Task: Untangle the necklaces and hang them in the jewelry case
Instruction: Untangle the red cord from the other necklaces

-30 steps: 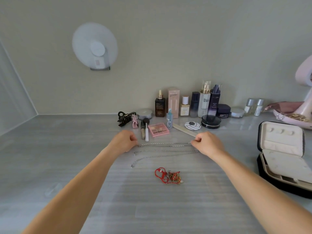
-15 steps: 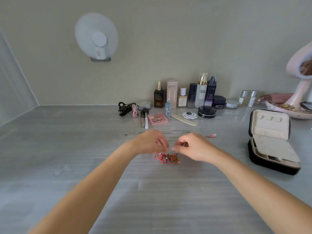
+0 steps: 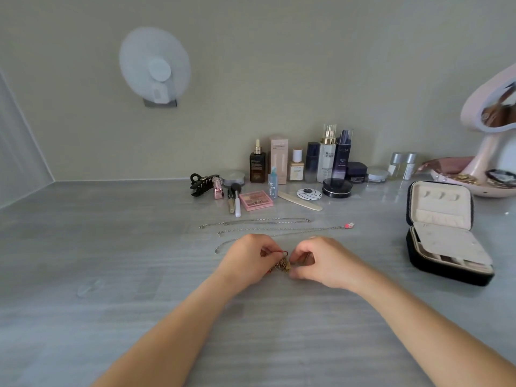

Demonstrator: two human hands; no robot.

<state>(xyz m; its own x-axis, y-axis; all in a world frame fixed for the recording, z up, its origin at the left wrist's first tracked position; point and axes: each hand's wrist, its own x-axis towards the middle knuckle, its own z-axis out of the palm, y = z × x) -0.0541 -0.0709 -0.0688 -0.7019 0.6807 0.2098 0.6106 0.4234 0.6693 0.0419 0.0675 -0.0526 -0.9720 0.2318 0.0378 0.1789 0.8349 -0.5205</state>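
Both hands met over the middle of the grey wood-grain desk [image 3: 111, 247]. The left hand [image 3: 247, 261] and right hand [image 3: 329, 261] each pinched a small tangle of red cord and gold chain [image 3: 283, 265] between thumb and fingertips. Just beyond them lay three thin silver chain necklaces [image 3: 254, 221], stretched left to right, the nearest partly hidden by the hands. Well apart on the right, a black zip jewellery case with cream lining [image 3: 441, 216] stood open.
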